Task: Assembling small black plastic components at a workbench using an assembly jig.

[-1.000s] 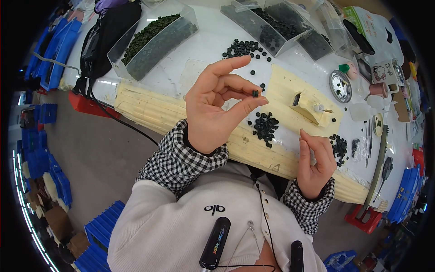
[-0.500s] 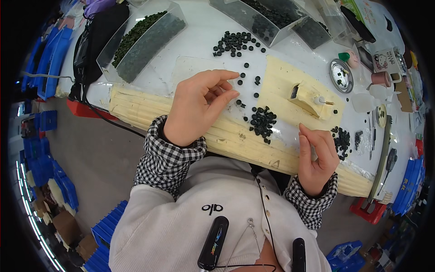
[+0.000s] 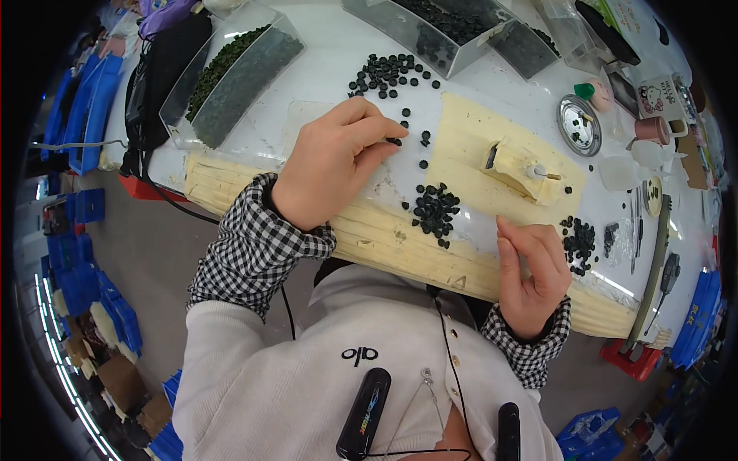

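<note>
My left hand point(image 3: 330, 165) is closed in a pinch at the left of the small black round pieces. A dark disc-shaped piece point(image 3: 394, 141) shows between its thumb and forefinger. Just ahead of the fingertips, several like pieces point(image 3: 425, 138) lie loose in a rough column. My right hand point(image 3: 534, 269) hovers by the table's front edge, fingers half curled, thumb tip and forefinger tip apart with nothing visible between them. Left of it is a heap of small black pieces point(image 3: 436, 211); a second heap point(image 3: 580, 244) lies just right of it.
A yellow-taped block with a pin point(image 3: 523, 170) stands on a yellow sheet point(image 3: 469, 123). Farther back are a pile of black discs point(image 3: 384, 73) and clear bins point(image 3: 250, 84) of small parts. At right lie a round metal dish point(image 3: 578, 127), tweezers point(image 3: 636, 230) and a screwdriver point(image 3: 666, 280).
My left hand has moved slightly left and up, its thumb and forefinger closing on a black disc-shaped piece. The right hand has shifted slightly, its fingertips still apart.
</note>
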`<action>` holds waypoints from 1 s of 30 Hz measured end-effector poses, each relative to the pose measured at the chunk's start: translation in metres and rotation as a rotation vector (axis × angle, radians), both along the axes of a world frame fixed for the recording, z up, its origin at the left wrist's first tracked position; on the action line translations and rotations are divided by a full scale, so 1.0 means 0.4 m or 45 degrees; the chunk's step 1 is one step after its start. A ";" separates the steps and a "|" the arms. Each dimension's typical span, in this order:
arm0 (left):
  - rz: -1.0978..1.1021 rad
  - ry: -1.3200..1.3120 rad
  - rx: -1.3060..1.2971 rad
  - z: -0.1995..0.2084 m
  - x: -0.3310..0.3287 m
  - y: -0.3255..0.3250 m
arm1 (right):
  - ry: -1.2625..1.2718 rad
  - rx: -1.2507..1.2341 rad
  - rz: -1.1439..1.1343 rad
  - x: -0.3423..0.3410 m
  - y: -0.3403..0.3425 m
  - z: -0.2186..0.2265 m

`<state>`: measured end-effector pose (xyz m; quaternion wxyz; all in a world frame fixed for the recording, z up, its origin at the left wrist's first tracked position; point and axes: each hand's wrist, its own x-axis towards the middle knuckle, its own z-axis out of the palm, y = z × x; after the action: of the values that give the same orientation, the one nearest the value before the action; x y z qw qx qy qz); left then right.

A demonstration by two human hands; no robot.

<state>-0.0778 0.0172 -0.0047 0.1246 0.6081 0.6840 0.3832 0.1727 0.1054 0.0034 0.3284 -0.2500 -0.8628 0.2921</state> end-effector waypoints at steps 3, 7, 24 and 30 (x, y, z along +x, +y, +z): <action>-0.084 0.066 0.037 0.011 0.003 0.011 | 0.004 0.003 0.032 0.000 0.005 0.004; -0.379 0.447 0.251 0.018 0.004 0.040 | -0.003 -0.013 0.079 -0.002 0.009 0.008; -0.312 0.079 -0.047 0.047 -0.010 -0.030 | 0.025 -0.045 0.115 -0.001 0.014 0.006; -0.324 0.017 -0.083 0.009 0.045 -0.058 | 0.021 -0.022 0.115 -0.002 0.011 0.008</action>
<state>-0.0598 -0.0060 -0.0012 0.1871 0.6880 0.6144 0.3378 0.1721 0.1096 0.0066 0.3198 -0.2112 -0.8679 0.3162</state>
